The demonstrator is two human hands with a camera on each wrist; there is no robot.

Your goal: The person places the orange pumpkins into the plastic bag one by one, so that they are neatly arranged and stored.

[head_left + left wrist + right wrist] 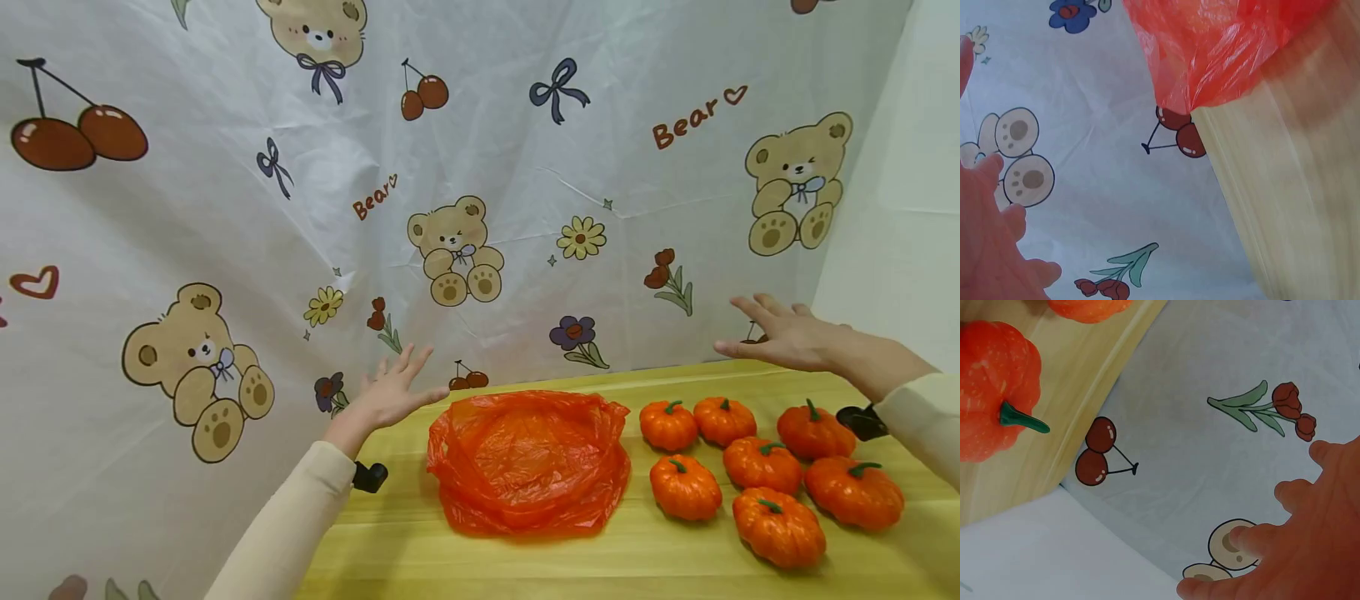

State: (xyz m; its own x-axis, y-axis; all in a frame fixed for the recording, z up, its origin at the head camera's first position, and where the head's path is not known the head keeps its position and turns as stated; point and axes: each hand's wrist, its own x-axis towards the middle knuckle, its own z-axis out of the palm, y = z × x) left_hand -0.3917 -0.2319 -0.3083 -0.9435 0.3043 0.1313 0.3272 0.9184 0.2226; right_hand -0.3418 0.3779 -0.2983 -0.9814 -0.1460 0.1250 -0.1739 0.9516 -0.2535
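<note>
Evidently empty, the left hand (393,398) hung with fingers spread over the far part of the worktop (405,558), near the red plastic bag (525,458), whose rim stood wide around a hollow, presumably so that its inside was easy to reach. To the bag's right, seven orange pumpkins (778,527) sat grouped, perhaps to keep its mouth unblocked, and the right hand (798,335), equally empty and wide, hovered near their far side.
</note>
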